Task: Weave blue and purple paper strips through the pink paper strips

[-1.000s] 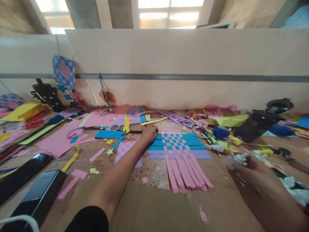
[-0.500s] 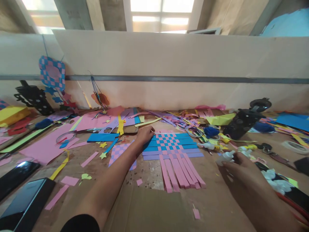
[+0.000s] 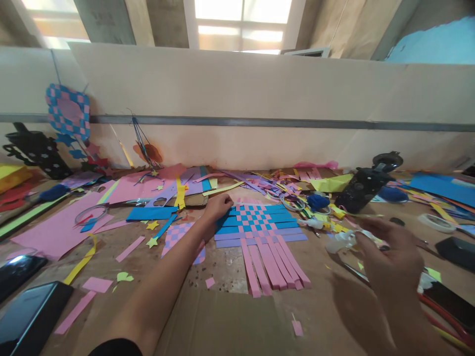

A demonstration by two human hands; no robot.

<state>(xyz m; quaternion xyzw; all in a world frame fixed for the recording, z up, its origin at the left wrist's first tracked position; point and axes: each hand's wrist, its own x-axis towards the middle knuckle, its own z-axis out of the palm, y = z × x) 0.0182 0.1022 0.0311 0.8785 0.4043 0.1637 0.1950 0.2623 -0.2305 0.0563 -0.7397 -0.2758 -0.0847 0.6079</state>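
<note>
My left hand [image 3: 218, 209] rests with curled fingers on the left edge of a woven paper mat [image 3: 260, 223], which has a pink and blue checked middle and lilac strips along its near side. Loose pink strips [image 3: 269, 264] fan out from it towards me. My right hand [image 3: 394, 252] is raised to the right of the mat, its fingers closed on a small white glue bottle [image 3: 340, 242]. The bottle's shape is partly hidden by my fingers and a little blurred.
The cardboard-covered work surface [image 3: 226, 316] is strewn with paper scraps. A pink sheet [image 3: 59, 233] and a dark phone [image 3: 31, 316] lie at left. A black camera-like device [image 3: 361, 188], blue yarn [image 3: 317, 201] and tape [image 3: 436, 222] lie right, before a wall.
The whole scene has slid left in view as my head turned right. My right hand has risen with the white bottle. My left hand stays on the mat's edge.
</note>
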